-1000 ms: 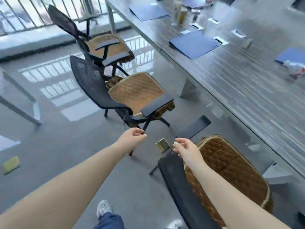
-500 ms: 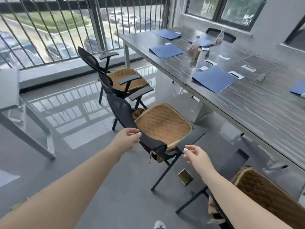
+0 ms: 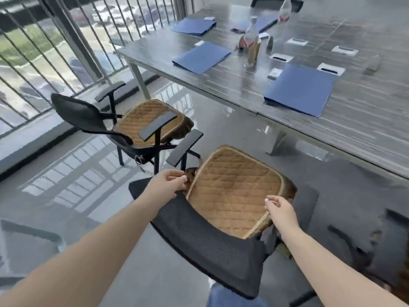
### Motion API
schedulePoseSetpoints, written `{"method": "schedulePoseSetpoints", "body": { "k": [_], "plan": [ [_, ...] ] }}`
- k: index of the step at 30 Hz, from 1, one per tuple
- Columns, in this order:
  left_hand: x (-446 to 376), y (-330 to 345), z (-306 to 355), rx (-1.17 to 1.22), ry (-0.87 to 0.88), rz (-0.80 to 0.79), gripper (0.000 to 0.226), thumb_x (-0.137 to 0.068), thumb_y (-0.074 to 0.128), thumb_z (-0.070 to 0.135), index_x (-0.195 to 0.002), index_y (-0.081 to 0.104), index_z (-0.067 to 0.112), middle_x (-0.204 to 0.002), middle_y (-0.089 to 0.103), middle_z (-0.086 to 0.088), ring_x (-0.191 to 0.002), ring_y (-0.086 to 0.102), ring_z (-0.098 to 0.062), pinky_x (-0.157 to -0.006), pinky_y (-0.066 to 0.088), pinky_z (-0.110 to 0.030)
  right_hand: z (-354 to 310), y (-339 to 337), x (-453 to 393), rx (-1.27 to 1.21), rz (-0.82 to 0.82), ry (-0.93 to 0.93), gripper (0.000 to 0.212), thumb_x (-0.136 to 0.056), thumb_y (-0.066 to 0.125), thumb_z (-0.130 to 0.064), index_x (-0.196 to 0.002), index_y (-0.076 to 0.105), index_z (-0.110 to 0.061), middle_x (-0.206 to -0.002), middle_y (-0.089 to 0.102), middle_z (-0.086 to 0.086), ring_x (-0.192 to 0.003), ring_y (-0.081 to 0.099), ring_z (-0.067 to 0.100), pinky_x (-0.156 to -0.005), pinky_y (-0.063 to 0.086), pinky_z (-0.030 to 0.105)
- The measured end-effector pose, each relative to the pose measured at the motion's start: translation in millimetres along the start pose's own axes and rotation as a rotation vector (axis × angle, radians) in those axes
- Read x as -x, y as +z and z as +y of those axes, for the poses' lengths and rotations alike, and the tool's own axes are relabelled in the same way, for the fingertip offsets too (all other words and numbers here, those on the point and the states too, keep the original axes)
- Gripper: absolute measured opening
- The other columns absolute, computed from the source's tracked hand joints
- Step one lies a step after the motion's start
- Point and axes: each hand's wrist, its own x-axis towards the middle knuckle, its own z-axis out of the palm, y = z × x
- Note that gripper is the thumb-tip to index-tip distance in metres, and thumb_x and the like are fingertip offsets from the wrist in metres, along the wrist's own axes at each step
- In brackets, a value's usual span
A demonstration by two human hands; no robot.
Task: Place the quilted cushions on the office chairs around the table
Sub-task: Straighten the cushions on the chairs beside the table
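A brown quilted cushion (image 3: 234, 189) lies on the seat of the nearest black mesh office chair (image 3: 205, 247), whose backrest is right below me. My left hand (image 3: 166, 185) pinches the cushion's dark rear left corner. At the cushion's right edge, my right hand (image 3: 278, 209) has thumb and forefinger closed on the piping. A second quilted cushion (image 3: 143, 120) lies on the seat of the farther chair (image 3: 75, 114), partly hidden by that chair's armrest.
A long grey table (image 3: 365, 134) runs along the right, carrying blue folders (image 3: 298, 91) and bottles (image 3: 251, 38). A window railing (image 3: 66, 52) closes off the left. Another chair (image 3: 354, 240) stands blurred at the lower right. Glossy grey floor lies between the chairs.
I have stepped up behind the middle chair. Both hands, which hung in the air holding nothing, have reached over its backrest and taken hold of the cushion's edges.
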Motion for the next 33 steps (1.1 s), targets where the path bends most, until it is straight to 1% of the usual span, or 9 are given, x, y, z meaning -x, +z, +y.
{"method": "schedulePoseSetpoints", "body": {
  "k": [5,9,14,16,20,24,27,30,33],
  "plan": [
    [-92,-24,15,-0.039,-0.074,-0.065,0.023,-0.092,0.061,0.028,-0.112,0.061,0.018,-0.106,0.067,-0.001,-0.100,0.065,-0.014,-0.094,0.051,-0.040,-5,18,-24,0.028,0.077,0.164,0.020,-0.094,0.052,-0.031,-0.112,0.059,-0.024,-0.112,0.063,-0.001,-0.101,0.059,0.019,-0.095,0.049,0.041],
    [-155,-13,21,-0.230,-0.030,-0.162,0.027,-0.093,0.059,0.027,-0.117,0.059,0.016,-0.107,0.066,-0.003,-0.093,0.064,-0.013,-0.073,0.051,-0.028,-6,24,-36,0.062,0.169,0.215,0.026,-0.094,0.053,-0.028,-0.117,0.060,-0.019,-0.117,0.064,0.003,-0.101,0.059,0.020,-0.086,0.047,0.035],
    [-240,24,20,-0.324,-0.010,-0.332,0.024,-0.092,0.060,0.026,-0.114,0.059,0.017,-0.108,0.065,-0.003,-0.090,0.062,-0.014,-0.067,0.048,-0.025,4,30,-57,0.095,0.300,0.337,0.034,-0.093,0.055,-0.032,-0.123,0.057,-0.016,-0.124,0.062,0.005,-0.098,0.054,0.017,-0.080,0.040,0.029],
    [-268,36,11,-0.372,-0.030,-0.408,0.025,-0.091,0.061,0.028,-0.114,0.059,0.018,-0.109,0.065,-0.003,-0.094,0.062,-0.015,-0.073,0.051,-0.029,7,35,-65,0.087,0.318,0.396,0.037,-0.093,0.055,-0.034,-0.126,0.055,-0.017,-0.126,0.060,0.005,-0.101,0.054,0.019,-0.083,0.042,0.031],
    [-318,64,-16,-0.466,-0.071,-0.466,0.045,-0.087,0.065,0.036,-0.128,0.054,0.019,-0.123,0.062,-0.004,-0.111,0.060,-0.023,-0.098,0.049,-0.045,24,47,-96,0.088,0.325,0.468,0.045,-0.094,0.055,-0.033,-0.134,0.049,-0.016,-0.133,0.056,0.007,-0.119,0.053,0.026,-0.093,0.040,0.036],
    [-360,97,-55,-0.523,-0.155,-0.486,0.056,-0.089,0.063,0.035,-0.138,0.046,0.016,-0.133,0.056,-0.005,-0.119,0.055,-0.024,-0.103,0.044,-0.043,57,67,-139,0.122,0.273,0.550,0.053,-0.095,0.053,-0.034,-0.143,0.039,-0.017,-0.138,0.053,0.007,-0.121,0.052,0.026,-0.090,0.042,0.036],
    [-402,124,-82,-0.541,-0.175,-0.474,0.062,-0.089,0.062,0.036,-0.144,0.040,0.016,-0.143,0.049,-0.008,-0.127,0.050,-0.027,-0.108,0.040,-0.045,88,82,-171,0.151,0.245,0.571,0.065,-0.094,0.055,-0.033,-0.150,0.027,-0.016,-0.149,0.041,0.010,-0.132,0.044,0.028,-0.104,0.041,0.041],
    [-439,147,-104,-0.589,-0.178,-0.394,0.072,-0.090,0.061,0.036,-0.151,0.026,0.020,-0.150,0.041,-0.009,-0.132,0.046,-0.032,-0.109,0.037,-0.043,118,90,-197,0.240,0.261,0.577,0.073,-0.093,0.056,-0.033,-0.153,0.016,-0.019,-0.155,0.025,0.010,-0.138,0.034,0.029,-0.108,0.033,0.042],
    [-458,161,-129,-0.609,-0.141,-0.317,0.076,-0.090,0.063,0.028,-0.152,0.020,0.016,-0.150,0.041,-0.009,-0.133,0.043,-0.032,-0.106,0.036,-0.038,141,94,-219,0.257,0.305,0.577,0.079,-0.093,0.056,-0.031,-0.154,0.006,-0.025,-0.159,0.015,0.007,-0.140,0.032,0.029,-0.109,0.032,0.043]
  ]
}}
